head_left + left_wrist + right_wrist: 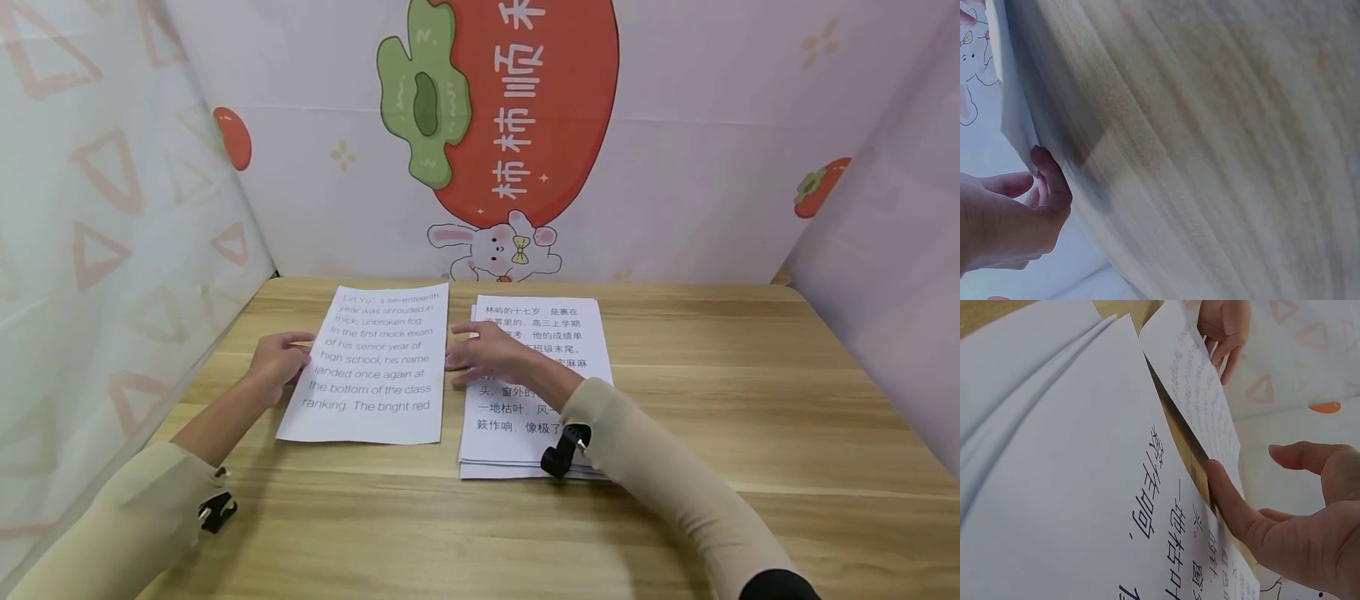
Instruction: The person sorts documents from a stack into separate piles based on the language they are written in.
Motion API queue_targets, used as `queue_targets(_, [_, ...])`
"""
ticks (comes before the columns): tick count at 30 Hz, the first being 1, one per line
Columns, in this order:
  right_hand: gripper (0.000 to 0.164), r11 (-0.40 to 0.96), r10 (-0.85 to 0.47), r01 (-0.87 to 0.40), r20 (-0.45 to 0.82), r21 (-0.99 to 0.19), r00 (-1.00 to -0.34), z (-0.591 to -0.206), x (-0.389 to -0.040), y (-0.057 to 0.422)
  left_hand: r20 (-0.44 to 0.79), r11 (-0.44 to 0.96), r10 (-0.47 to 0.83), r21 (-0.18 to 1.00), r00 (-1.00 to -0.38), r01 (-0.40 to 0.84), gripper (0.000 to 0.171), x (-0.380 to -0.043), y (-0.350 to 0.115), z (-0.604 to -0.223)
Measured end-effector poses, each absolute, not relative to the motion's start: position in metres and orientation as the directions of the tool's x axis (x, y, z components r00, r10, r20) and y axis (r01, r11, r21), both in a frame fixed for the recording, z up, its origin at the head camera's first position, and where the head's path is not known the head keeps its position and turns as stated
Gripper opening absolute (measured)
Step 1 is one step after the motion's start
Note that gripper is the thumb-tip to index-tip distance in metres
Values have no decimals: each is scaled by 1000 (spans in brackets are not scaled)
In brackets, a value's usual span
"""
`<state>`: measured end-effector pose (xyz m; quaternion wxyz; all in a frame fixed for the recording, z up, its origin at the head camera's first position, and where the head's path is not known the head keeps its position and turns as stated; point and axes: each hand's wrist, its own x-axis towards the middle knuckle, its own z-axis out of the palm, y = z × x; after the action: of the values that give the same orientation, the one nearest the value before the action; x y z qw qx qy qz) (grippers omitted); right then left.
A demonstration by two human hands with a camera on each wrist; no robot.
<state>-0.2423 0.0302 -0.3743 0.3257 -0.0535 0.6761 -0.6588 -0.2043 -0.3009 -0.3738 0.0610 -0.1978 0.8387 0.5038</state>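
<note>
"On the left half of the wooden table (712,375), what do you see?"

"I see an English sheet (375,367). Its long axis runs from near to far."

"How does the left hand (281,362) hold it?"

"It pinches the left edge, between thumb and finger, and the left wrist view shows this edge raised from the table. From this grip, the sheet extends to the right, so the pinch comes from the side of the long axis, not from its end."

"And the right hand (487,354)?"

"Its fingers are spread, the thumb stands apart, and it pinches nothing. It is just beside the sheet's right edge; whether it touches the paper, I cannot tell."

"Which hand is nearer, then?"

"The left one, since it has the contact. In my judgement, the important relation is this: the two hands face each other across the sheet's width."

"What lies to the right?"

"A stack of Chinese pages (517,421), just beside the sheet, with a narrow gap between. Its near edges are not quite aligned, and the right hand is above its left part."

"And farther?"

"On the far back wall (690,75), a big red fruit drawing (555,125) is above a white rabbit drawing (495,247)."
</note>
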Motion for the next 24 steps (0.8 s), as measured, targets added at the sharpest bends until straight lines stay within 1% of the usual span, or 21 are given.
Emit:
queue_targets(5, [79, 138, -535, 331, -352, -934, -768, -371, -243, 36, -313, 396, -282, 823, -907, -407, 57, -206, -302, -372])
queue_targets(10, [76, 134, -540, 322, -341, -937, -769, -368, -242, 40, -326, 446, -279, 789, -903, -422, 58, -205, -300, -368])
queue_targets(14, [74, 153, -528, 298, -333, -942, -782, -363, -242, 44, -314, 474, -262, 782, -913, -405, 59, -203, -297, -366])
queue_targets(20, [65, 299, -501, 157, -295, -941, -814, -356, -241, 58, -229, 509, -262, 793, -938, -335, 54, -201, -280, -363])
queue_targets(24, [59, 383, -473, 82, -271, -920, -838, -353, -238, 72, -187, 536, -208, 799, -960, -272, 50, -198, -259, -360])
